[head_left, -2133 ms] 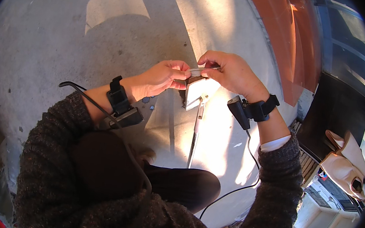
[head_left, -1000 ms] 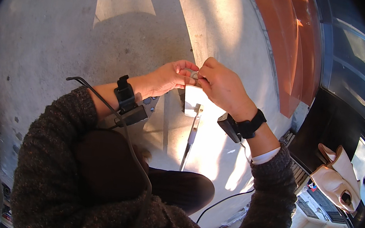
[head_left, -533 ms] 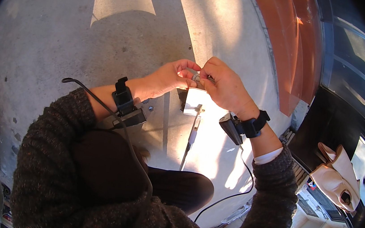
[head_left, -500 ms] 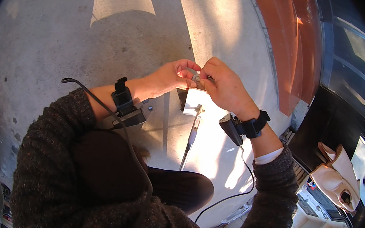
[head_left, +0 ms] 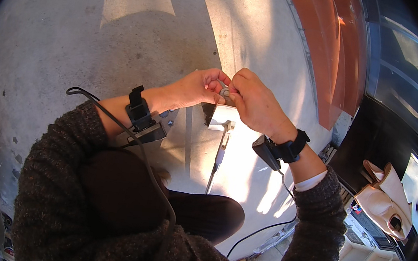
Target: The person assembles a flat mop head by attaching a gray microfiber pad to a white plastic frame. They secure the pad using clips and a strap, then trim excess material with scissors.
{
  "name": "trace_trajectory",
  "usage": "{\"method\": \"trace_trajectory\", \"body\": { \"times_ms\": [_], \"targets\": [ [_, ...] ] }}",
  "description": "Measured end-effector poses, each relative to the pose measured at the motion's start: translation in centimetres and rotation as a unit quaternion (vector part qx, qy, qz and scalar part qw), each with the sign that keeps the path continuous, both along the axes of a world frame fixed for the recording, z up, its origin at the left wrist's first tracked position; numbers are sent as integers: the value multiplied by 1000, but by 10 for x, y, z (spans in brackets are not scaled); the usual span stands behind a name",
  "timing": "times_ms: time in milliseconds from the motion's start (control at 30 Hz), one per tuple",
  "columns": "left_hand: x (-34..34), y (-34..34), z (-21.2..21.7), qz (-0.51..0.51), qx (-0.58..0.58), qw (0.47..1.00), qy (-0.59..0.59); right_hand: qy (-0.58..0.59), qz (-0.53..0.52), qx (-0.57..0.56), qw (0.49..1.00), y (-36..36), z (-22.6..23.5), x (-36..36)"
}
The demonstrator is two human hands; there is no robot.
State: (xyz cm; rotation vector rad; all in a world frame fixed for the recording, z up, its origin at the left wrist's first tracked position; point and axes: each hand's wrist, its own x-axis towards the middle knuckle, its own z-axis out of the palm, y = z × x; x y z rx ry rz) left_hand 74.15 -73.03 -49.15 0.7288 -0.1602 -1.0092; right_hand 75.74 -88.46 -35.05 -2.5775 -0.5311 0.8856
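Both of my hands meet near the middle of the view, above a white block-like piece [head_left: 222, 115]. My left hand [head_left: 203, 85] curls its thumb and fingers round the left side of a small greyish rounded thing [head_left: 225, 93]. From the other side my right hand [head_left: 255, 99] pinches at the same thing, fingertips bent down and partly hidden behind the knuckles. What exactly the small thing is, I cannot make out. A slim metal rod [head_left: 219, 157] runs from the white piece down toward my knee.
Pale concrete floor [head_left: 125, 54] with sunlit patches lies beyond. An orange-brown panel [head_left: 325, 56] stands at the right. Cream-coloured, boot-like pieces [head_left: 386, 202] rest on a dark surface at far right. Cables hang from the black devices on my left wrist [head_left: 141, 117] and right wrist [head_left: 284, 148].
My hands stay together at the small thing, with only a slight shift of the right hand and wrist. The whole view has moved a little.
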Motion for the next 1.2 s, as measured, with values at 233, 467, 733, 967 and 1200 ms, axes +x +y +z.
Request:
{"method": "trace_trajectory", "body": {
  "times_ms": [233, 467, 733, 967, 1200],
  "targets": [
    [-2, 5, -3, -19, -40, 997, 69, -16, 33, -11, 999, 1, 0, -7],
    [-5, 2, 3, -47, -7, 989, 144, -53, 6, -3, 999, 4, 9, -13],
    [-6, 2, 11, -12, 25, 983, 182, 74, -20, -75, 994, 1, 3, 0],
    [-1, 2, 9, 18, 45, 984, 170, 113, 16, -112, 987, 4, -5, 13],
    [10, 0, 1, -71, 64, 969, 229, 191, 34, -116, 974, 12, -7, 22]
  ]
}}
